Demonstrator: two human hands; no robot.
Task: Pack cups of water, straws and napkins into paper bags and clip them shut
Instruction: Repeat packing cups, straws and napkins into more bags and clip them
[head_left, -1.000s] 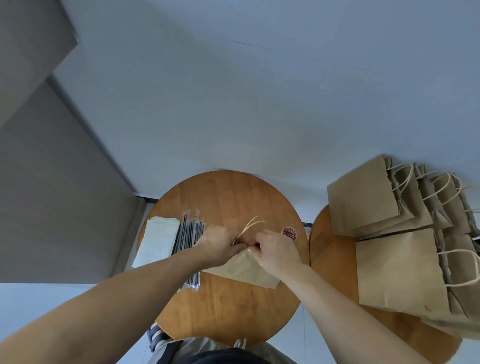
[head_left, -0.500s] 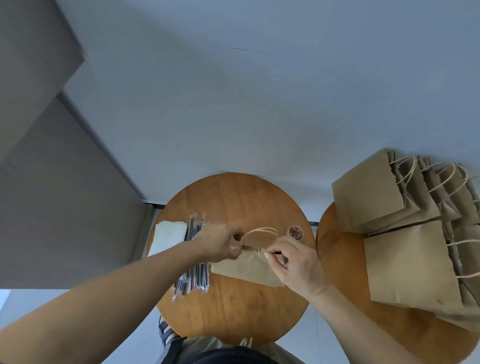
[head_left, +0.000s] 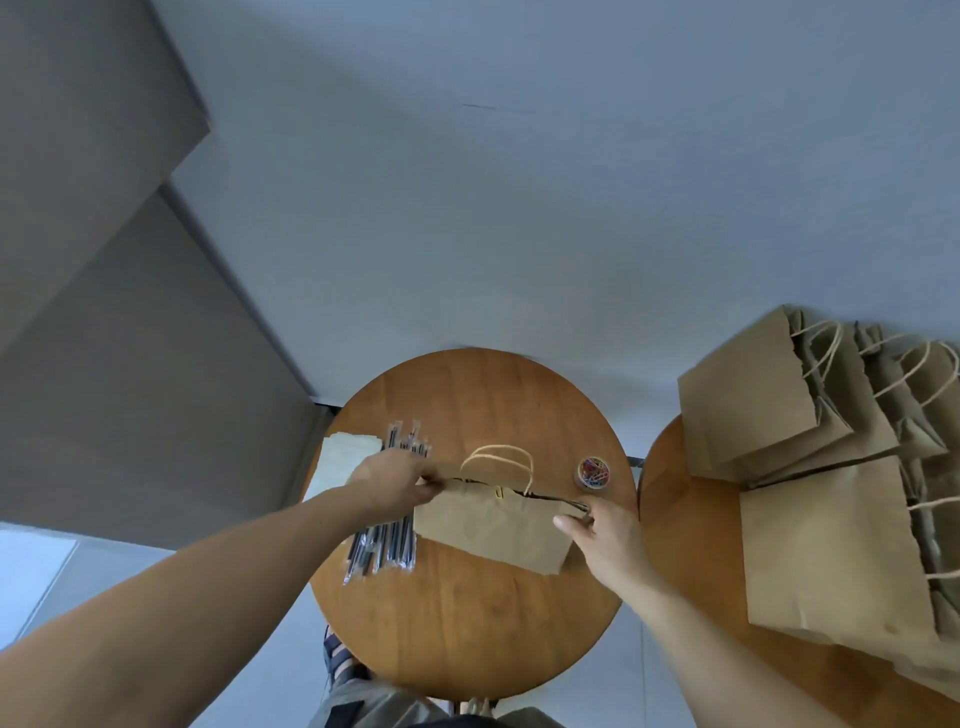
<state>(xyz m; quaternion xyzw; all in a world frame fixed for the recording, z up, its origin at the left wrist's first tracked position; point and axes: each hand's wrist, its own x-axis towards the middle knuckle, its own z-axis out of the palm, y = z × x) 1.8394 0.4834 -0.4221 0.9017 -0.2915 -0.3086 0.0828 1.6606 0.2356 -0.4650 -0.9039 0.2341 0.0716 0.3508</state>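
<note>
1. Left hand (head_left: 395, 480) is pinching the left end of the paper bag's (head_left: 493, 527) top edge, fingers curled round the paper.
2. Right hand (head_left: 605, 527) is pinching the right end of the same edge, thumb on the near face.
3. Between the two hands the bag mouth is being pulled into a thin, nearly closed line. Twine handles (head_left: 501, 454) are standing up behind it.
4. A small yellowish speck is sitting mid-edge, maybe a clip; too small to tell. Contents are hidden.
5. The bag is sitting at the middle of the round desk (head_left: 467, 634), its left end over the straws (head_left: 384, 545).
6. Handling judgement: thin kraft paper, light, creasing easily and likely tearing at the serrated rim. If a cup of water is inside, it is making the bag bottom-heavy and spill-prone, so it needs to stay upright.
7. Best hold is probably the doubled top edge near the corners, or the handles for lifting.
8. Napkins (head_left: 340, 457) are lying just beyond the straws, at the desk's left rim.
9. The clip tub (head_left: 594, 472) is sitting just beyond the right hand.
10. Other bags (head_left: 831, 556) are piling up on the second desk (head_left: 685, 545) to the right.
</note>
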